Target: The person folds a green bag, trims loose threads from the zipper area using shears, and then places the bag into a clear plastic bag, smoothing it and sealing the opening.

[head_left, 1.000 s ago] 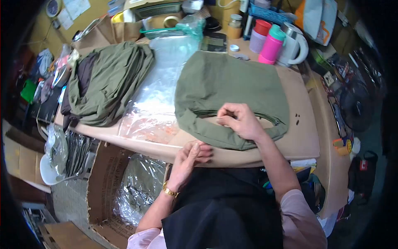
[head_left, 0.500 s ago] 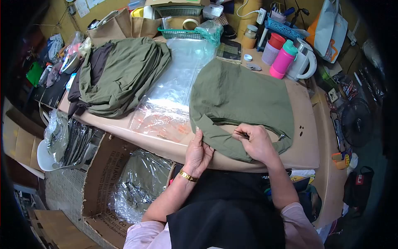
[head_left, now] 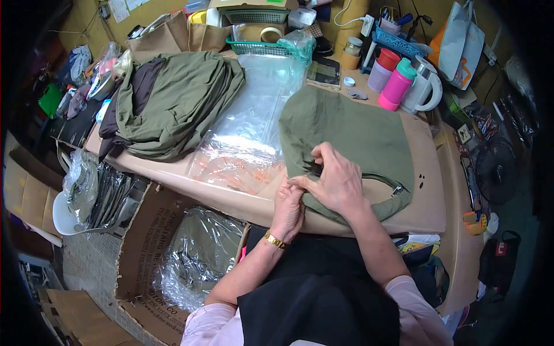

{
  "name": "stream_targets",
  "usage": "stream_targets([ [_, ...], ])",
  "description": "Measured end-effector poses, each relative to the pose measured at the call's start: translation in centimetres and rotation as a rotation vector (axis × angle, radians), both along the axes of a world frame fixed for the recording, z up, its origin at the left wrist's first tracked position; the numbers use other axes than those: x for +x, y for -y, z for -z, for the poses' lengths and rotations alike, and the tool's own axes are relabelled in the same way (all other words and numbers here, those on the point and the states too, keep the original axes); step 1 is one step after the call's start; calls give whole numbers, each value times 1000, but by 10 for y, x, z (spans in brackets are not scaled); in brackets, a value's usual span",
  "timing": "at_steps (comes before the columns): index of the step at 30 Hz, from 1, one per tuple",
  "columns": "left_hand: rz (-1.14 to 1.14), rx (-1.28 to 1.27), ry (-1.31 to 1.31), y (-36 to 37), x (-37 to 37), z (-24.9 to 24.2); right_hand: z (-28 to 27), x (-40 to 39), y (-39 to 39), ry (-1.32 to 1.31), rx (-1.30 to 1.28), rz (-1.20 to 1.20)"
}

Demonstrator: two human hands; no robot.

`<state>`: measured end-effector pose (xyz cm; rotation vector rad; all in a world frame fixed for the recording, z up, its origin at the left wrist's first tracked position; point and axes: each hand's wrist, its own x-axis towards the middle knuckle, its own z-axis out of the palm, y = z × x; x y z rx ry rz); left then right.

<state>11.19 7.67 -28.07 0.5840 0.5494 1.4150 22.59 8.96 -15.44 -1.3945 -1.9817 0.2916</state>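
An olive green fabric piece (head_left: 363, 132) with a zipper lies on the right part of the table. My left hand (head_left: 288, 205), with a gold watch on the wrist, pinches its lower left edge. Close above it, my right hand (head_left: 337, 179) has a bent index finger and its thumb near the left fingertips; a small dark item shows between thumb and finger, too small to name. To the left lies a stack of olive green fabric (head_left: 179, 104) with dark brown parts. Clear plastic bags (head_left: 248, 127) lie flat between the stack and the piece.
Below the table's front edge, a cardboard box (head_left: 135, 254) holds plastic-wrapped items. Along the back stand a green basket (head_left: 257, 48), a jar (head_left: 351, 55), a pink bottle (head_left: 397, 86) and a kettle (head_left: 424, 86). A white tub (head_left: 69, 216) is at the left.
My right hand has moved left and up, to beside my left hand. My left hand has shifted slightly right. The view has shifted a little.
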Motion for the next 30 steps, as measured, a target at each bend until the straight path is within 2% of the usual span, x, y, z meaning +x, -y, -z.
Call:
stream_targets([
  [2, 75, 54, -9, -4, -2, 14, 3, -3, -8, 179, -5, 13],
  [3, 85, -43, 86, -1, -1, -10, 6, -5, -13, 222, -7, 6],
  [4, 94, -139, 182, 0, -2, -24, 7, -6, -15, 221, -5, -1],
  [7, 121, -177, 306, -8, -8, -9, 11, -6, -18, 256, 24, 2],
  [9, 119, -190, 360, -8, -10, -9, 16, -6, -18, -5, 83, -29],
  [10, 115, -178, 383, -8, -10, -8, 20, -7, -19, -5, 84, -28],
  [12, 123, -174, 405, -7, -9, -4, 27, -9, -20, -205, 0, 30],
  [15, 131, -165, 453, -5, -6, -1, 20, -9, -19, -183, -83, 22],
  [17, 180, -102, 336, 1, -7, -11, 16, -6, -25, -183, -71, 1],
  [20, 171, 9, 301, -1, -12, -13, 14, -6, -33, -187, -39, 7],
  [22, 155, 10, 315, -1, -13, -19, 15, -9, -36, -364, 118, 0],
  [23, 122, -13, 285, 1, -14, -21, 11, -7, -33, -367, 118, -2],
  [25, 87, -43, 254, 2, -13, -19, -3, 1, -23, -78, -52, -77],
  [28, 139, -28, 322, 6, -11, -13, 0, 1, -31, -63, -103, -30],
  [30, 276, 54, 475, 11, -10, -15, 5, 0, -34, -113, -50, 13],
])
